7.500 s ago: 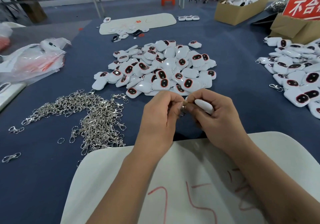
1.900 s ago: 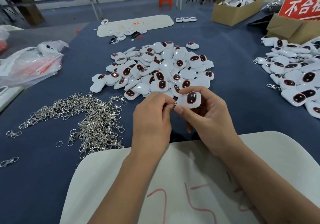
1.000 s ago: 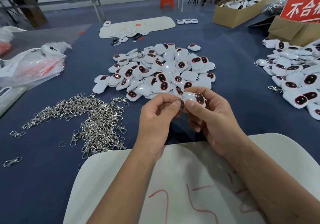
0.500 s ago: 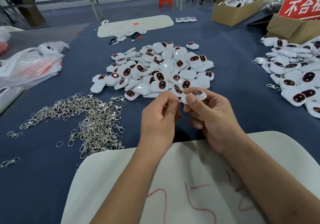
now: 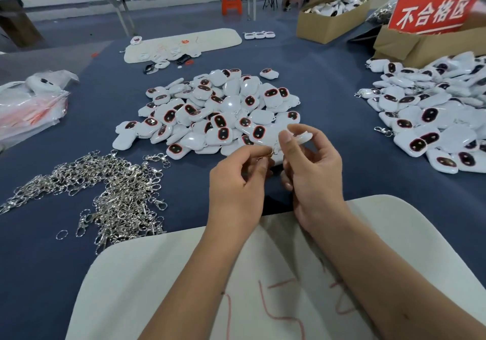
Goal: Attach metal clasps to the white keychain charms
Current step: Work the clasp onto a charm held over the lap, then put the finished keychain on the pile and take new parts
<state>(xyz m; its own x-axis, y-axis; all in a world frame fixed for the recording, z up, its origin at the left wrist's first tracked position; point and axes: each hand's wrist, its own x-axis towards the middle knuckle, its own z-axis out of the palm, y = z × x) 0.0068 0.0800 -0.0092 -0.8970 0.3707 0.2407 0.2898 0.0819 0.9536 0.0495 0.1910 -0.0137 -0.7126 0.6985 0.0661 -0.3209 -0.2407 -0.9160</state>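
Observation:
My right hand [image 5: 313, 171] pinches a white keychain charm [image 5: 302, 137] edge-on between thumb and fingers, above the blue table. My left hand [image 5: 236, 179] pinches a small metal clasp [image 5: 269, 153] right beside the charm's lower end. Whether clasp and charm are joined I cannot tell. A pile of white charms with dark red-rimmed faces [image 5: 215, 113] lies just beyond my hands. A heap of silver metal clasps [image 5: 105, 184] lies at the left.
A second pile of charms with clasps [image 5: 434, 113] lies at the right. A white board with red marks [image 5: 263, 274] sits under my forearms. Plastic bags [image 5: 29, 103] lie far left; cardboard boxes [image 5: 331, 16] and a red sign [image 5: 434, 11] stand at the back right.
My right hand has turned the charm from face-up to edge-on and raised it slightly. My left hand keeps the clasp at the charm's end.

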